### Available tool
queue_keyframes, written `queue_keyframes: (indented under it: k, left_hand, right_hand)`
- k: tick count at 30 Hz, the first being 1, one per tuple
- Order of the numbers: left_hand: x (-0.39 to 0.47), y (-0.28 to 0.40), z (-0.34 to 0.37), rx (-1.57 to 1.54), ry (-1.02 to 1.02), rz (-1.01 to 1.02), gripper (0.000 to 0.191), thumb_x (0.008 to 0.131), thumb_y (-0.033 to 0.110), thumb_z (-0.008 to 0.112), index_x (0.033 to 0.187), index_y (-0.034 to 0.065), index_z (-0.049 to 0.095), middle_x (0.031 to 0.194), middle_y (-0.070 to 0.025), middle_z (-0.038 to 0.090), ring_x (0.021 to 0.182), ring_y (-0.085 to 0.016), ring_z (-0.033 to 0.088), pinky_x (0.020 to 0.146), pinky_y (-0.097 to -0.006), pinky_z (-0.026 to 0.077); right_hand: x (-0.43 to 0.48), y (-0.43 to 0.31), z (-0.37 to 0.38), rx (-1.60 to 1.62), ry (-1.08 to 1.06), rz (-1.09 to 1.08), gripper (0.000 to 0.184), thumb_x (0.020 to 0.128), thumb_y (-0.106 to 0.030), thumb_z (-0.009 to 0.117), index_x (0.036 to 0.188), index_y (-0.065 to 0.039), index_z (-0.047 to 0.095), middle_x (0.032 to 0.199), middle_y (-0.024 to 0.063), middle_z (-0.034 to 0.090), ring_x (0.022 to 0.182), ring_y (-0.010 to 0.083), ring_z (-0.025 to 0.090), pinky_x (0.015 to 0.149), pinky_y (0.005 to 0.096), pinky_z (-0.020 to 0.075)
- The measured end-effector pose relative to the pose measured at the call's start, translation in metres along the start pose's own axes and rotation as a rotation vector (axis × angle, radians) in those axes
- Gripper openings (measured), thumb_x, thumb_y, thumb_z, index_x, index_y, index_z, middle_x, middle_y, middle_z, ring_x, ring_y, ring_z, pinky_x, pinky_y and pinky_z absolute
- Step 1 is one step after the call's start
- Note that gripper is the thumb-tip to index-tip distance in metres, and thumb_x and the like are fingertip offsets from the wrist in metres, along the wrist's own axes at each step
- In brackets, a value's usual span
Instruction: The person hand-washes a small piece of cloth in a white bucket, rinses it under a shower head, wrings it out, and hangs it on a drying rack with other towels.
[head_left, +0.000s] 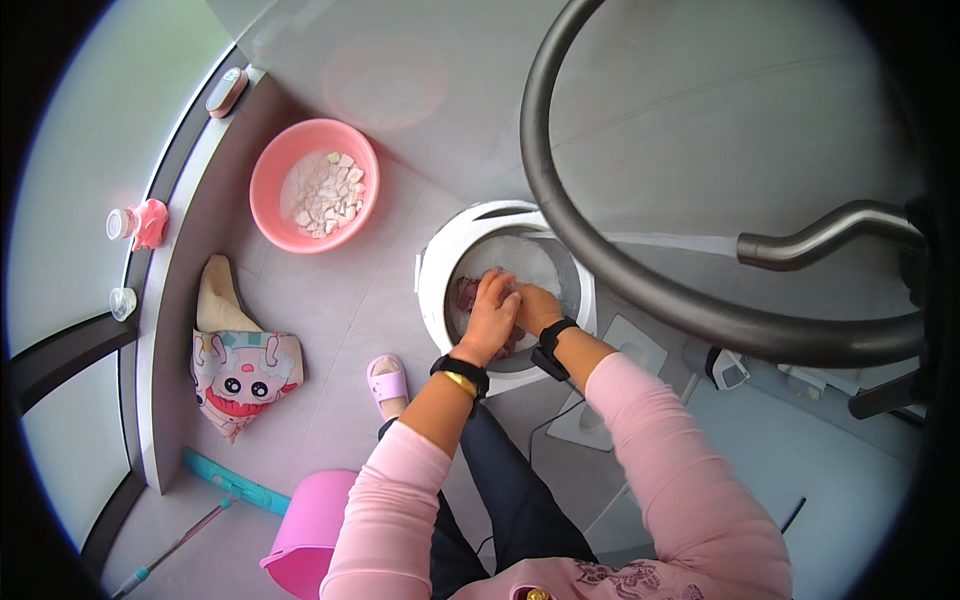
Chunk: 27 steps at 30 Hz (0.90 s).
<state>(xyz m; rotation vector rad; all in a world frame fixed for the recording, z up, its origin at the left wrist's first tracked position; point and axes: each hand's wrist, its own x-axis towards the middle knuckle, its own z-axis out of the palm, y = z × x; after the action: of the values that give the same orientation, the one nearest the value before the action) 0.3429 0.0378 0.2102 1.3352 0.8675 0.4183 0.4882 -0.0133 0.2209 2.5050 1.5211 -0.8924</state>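
Note:
In front of me stands a small white round washing tub (441, 289), perhaps a mini washing machine, with whitish, cloudy contents (536, 262) inside. Both of my hands are together over its opening. My left hand (491, 315) curls over a dark red cloth (466, 294), and its fingers meet the right hand. My right hand (538, 307) is closed against the left one, on the same bunched cloth. Part of the cloth lies below my hands, near the tub's front wall. The palms and most of the cloth between them are hidden.
A coral basin (262, 180) with pale, broken pieces stands at upper left. A folded cartoon-print mat (247, 375), a teal flat mop (240, 484) and a pink bucket (311, 517) are at left. A thick grey curved tube (544, 150) crosses the upper right. A cable (532, 439) lies on the floor.

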Motion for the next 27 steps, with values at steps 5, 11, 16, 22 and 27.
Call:
queue_keyframes:
  k: [5,11,16,22,27]
  left_hand:
    - [0.006,-0.043,0.013,0.079,0.021,-0.329,0.054,0.09,0.03,0.052,0.132,-0.0038,0.047,0.134,-0.0274,0.047,0.126,-0.045,0.043,0.106,-0.0419,0.036]
    - [-0.012,0.027,-0.005,-0.657,0.15,-0.661,0.054,0.097,0.046,0.045,0.128,0.0034,0.051,0.106,-0.0124,0.065,0.097,-0.029,0.063,0.087,-0.0358,0.049]
    - [-0.012,0.058,0.003,-1.17,0.212,-0.773,0.055,0.096,0.055,0.045,0.118,0.0057,0.055,0.096,-0.0084,0.061,0.081,-0.018,0.06,0.068,-0.0325,0.051]
    - [0.004,0.05,0.015,-1.026,0.315,-0.632,0.043,0.098,0.041,0.046,0.106,0.0022,0.063,0.081,-0.0027,0.057,0.071,-0.016,0.055,0.062,-0.0323,0.046]
    - [0.0,0.049,-0.009,-0.782,0.246,-0.674,0.038,0.098,0.037,0.048,0.109,0.0037,0.063,0.087,-0.0059,0.059,0.067,-0.012,0.051,0.062,-0.027,0.046]
  right_hand:
    - [0.005,0.006,0.005,0.17,0.056,0.273,0.026,0.083,-0.026,0.065,0.081,0.0,0.064,0.077,0.0173,0.067,0.074,0.0288,0.066,0.067,0.0388,0.0519]
    - [-0.024,-0.035,-0.031,1.028,-0.126,0.218,0.019,0.095,-0.029,0.058,0.092,-0.01,0.057,0.071,-0.0069,0.049,0.059,0.0016,0.043,0.05,0.0171,0.0354]
    - [-0.069,-0.079,-0.073,0.955,-0.043,-0.074,0.027,0.096,-0.024,0.054,0.101,0.001,0.06,0.088,0.0066,0.061,0.083,0.0177,0.057,0.078,0.0335,0.0464]
    - [-0.04,-0.06,-0.043,0.423,0.394,-0.248,0.04,0.099,-0.028,0.043,0.08,0.003,0.056,0.07,0.0257,0.056,0.061,0.0368,0.055,0.06,0.0418,0.0439]
    - [0.027,-0.004,0.002,0.967,0.023,0.316,0.042,0.098,-0.033,0.048,0.082,0.003,0.061,0.069,0.0133,0.062,0.066,0.0261,0.062,0.059,0.0389,0.0461]
